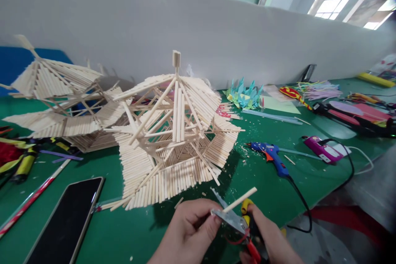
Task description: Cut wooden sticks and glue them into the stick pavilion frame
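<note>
In front of me, at the table's near edge, my left hand [193, 229] pinches the lower end of a thin wooden stick [243, 199]. My right hand [269, 229] is closed around the handles of scissors [232, 219] with yellow and red grips. Their metal blades are apart, with the stick lying across between them, close to my left fingertips. Just beyond my hands stands a pavilion model [161, 173] built of many wooden sticks. Its pointed roof has open gaps between the ribs, and a stick bundle tops it.
A similar stick model [62, 119] stands at the left. A phone [66, 222] lies near the left edge. To the right are a blue glue gun [272, 156] with a cord, a purple device [321, 148] and a blue-green paper ornament [244, 95]. A white partition [154, 20] runs behind.
</note>
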`<state>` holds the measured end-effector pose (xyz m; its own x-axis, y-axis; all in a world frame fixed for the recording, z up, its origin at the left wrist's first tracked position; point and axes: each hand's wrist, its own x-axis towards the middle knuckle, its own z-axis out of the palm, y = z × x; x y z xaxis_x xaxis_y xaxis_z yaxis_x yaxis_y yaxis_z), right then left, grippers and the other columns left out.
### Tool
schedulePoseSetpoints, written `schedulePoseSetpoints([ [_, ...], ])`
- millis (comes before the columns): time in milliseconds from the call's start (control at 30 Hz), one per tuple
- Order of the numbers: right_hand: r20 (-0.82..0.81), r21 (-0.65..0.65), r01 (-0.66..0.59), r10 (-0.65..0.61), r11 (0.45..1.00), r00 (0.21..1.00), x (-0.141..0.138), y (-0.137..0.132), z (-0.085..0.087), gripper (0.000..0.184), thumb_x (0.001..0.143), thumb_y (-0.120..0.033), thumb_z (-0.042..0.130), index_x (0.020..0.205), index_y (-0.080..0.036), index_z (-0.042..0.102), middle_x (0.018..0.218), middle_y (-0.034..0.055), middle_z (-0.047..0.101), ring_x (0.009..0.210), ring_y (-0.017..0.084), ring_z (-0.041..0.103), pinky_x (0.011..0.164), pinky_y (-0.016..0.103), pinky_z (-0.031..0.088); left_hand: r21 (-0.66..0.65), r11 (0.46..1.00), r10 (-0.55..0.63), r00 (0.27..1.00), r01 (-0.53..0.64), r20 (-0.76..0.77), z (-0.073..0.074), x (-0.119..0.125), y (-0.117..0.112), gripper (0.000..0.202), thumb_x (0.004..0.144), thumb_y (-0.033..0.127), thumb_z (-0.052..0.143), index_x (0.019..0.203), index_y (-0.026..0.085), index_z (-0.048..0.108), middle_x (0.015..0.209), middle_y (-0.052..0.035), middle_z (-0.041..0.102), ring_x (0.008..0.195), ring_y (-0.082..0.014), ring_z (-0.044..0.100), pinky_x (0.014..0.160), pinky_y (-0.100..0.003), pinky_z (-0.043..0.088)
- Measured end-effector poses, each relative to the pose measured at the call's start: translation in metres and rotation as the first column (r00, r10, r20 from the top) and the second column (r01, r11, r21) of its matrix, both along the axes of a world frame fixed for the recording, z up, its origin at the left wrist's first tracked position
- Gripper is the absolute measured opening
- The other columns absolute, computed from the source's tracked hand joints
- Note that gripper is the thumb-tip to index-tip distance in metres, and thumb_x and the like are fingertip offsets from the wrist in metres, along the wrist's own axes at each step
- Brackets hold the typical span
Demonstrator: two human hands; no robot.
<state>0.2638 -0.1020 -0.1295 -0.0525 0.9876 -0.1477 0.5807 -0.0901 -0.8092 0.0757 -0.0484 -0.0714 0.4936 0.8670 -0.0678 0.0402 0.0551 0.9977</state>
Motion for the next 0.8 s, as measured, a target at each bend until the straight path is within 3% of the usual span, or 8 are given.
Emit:
schedulePoseSetpoints([
  [100, -0.013, -0.056, -0.002, 0.002, 0.998, 1.000, 0.001, 0.004, 0.002, 0.028, 0.065, -0.026, 0.062, 0.093, -0.021, 0.056, 0.059, -0.0016, 0.064, 0.059, 0.016, 0.063, 0.051, 0.020, 0.044, -0.033, 0.999, 0.003, 1.000, -0.004, -0.020, 0.004, -0.002, -0.001, 0.022, 0.081, 0.025, 0.048, 0.072, 0.017, 0.066, 0.067, -0.0048, 0.068, 0.063, -0.0161, 0.061, 0.058, -0.024, 0.045],
  [233, -0.043, -0.120, -0.016, 0.011, 0.993, 0.999, -0.003, 0.009, 0.008, 0.036, 0.061, -0.018, 0.061, 0.096, -0.021, 0.052, 0.070, 0.0008, 0.066, 0.066, 0.016, 0.063, 0.054, 0.020, 0.045, 0.343, 0.907, 0.302, 0.944, -0.243, -0.130, -0.003, 0.001, -0.009, 0.016, 0.080, 0.018, 0.048, 0.072, 0.019, 0.063, 0.064, -0.0012, 0.060, 0.057, -0.0128, 0.055, 0.054, -0.021, 0.042],
  [333, -0.086, -0.138, -0.045, 0.033, 0.989, 0.996, -0.008, 0.012, 0.014, 0.045, 0.057, -0.018, 0.063, 0.100, -0.021, 0.049, 0.084, 0.0029, 0.066, 0.075, 0.017, 0.063, 0.056, 0.020, 0.046, 0.438, 0.849, 0.370, 0.924, -0.294, -0.098, -0.005, 0.000, -0.009, 0.016, 0.079, 0.016, 0.048, 0.071, 0.019, 0.062, 0.062, -0.0002, 0.057, 0.054, -0.0117, 0.051, 0.052, -0.020, 0.039],
  [400, -0.102, -0.132, -0.064, 0.051, 0.989, 0.994, -0.011, 0.014, 0.015, 0.047, 0.055, -0.020, 0.065, 0.100, -0.022, 0.049, 0.087, 0.0028, 0.065, 0.079, 0.018, 0.062, 0.059, 0.021, 0.047, 0.311, 0.924, 0.253, 0.965, -0.221, -0.067, -0.002, -0.004, -0.003, 0.019, 0.080, 0.020, 0.048, 0.071, 0.019, 0.064, 0.064, -0.0018, 0.060, 0.057, -0.0125, 0.053, 0.054, -0.021, 0.038],
  [467, -0.076, -0.134, -0.058, 0.048, 0.989, 0.996, -0.013, 0.015, 0.012, 0.046, 0.055, -0.023, 0.065, 0.099, -0.022, 0.050, 0.082, 0.0017, 0.064, 0.074, 0.018, 0.062, 0.060, 0.023, 0.047, 0.031, 0.992, 0.120, 0.993, -0.120, 0.001, 0.003, -0.008, 0.003, 0.021, 0.079, 0.028, 0.053, 0.069, 0.017, 0.067, 0.065, -0.0035, 0.063, 0.060, -0.0134, 0.053, 0.055, -0.021, 0.037],
  [567, -0.009, -0.177, -0.044, 0.043, 0.983, 0.999, -0.014, 0.015, 0.006, 0.041, 0.057, -0.024, 0.065, 0.096, -0.021, 0.051, 0.074, 0.0009, 0.064, 0.068, 0.018, 0.061, 0.061, 0.025, 0.047, -0.319, 0.946, 0.092, 0.992, -0.059, 0.088, 0.006, -0.013, 0.008, 0.030, 0.070, 0.043, 0.062, 0.064, 0.014, 0.067, 0.052, 0.0016, 0.052, 0.048, -0.0080, 0.037, 0.045, -0.019, 0.025],
  [633, 0.016, -0.203, -0.048, 0.052, 0.978, 0.999, -0.013, 0.016, 0.005, 0.039, 0.061, -0.023, 0.062, 0.098, -0.020, 0.051, 0.075, 0.0024, 0.065, 0.071, 0.019, 0.061, 0.065, 0.026, 0.046, -0.360, 0.930, 0.109, 0.992, -0.081, 0.057, 0.004, -0.012, 0.007, 0.035, 0.066, 0.048, 0.063, 0.063, 0.014, 0.066, 0.046, 0.0056, 0.041, 0.044, -0.0066, 0.027, 0.042, -0.019, 0.018],
  [800, -0.037, -0.228, -0.114, 0.108, 0.967, 0.993, -0.011, 0.018, 0.016, 0.042, 0.063, -0.024, 0.060, 0.103, -0.019, 0.049, 0.076, 0.0026, 0.065, 0.067, 0.016, 0.060, 0.059, 0.022, 0.045, 0.092, 0.945, 0.324, 0.939, -0.314, -0.114, 0.002, -0.004, -0.005, 0.026, 0.077, 0.037, 0.053, 0.065, 0.017, 0.065, 0.059, 0.0003, 0.054, 0.055, -0.0122, 0.045, 0.054, -0.023, 0.034],
])
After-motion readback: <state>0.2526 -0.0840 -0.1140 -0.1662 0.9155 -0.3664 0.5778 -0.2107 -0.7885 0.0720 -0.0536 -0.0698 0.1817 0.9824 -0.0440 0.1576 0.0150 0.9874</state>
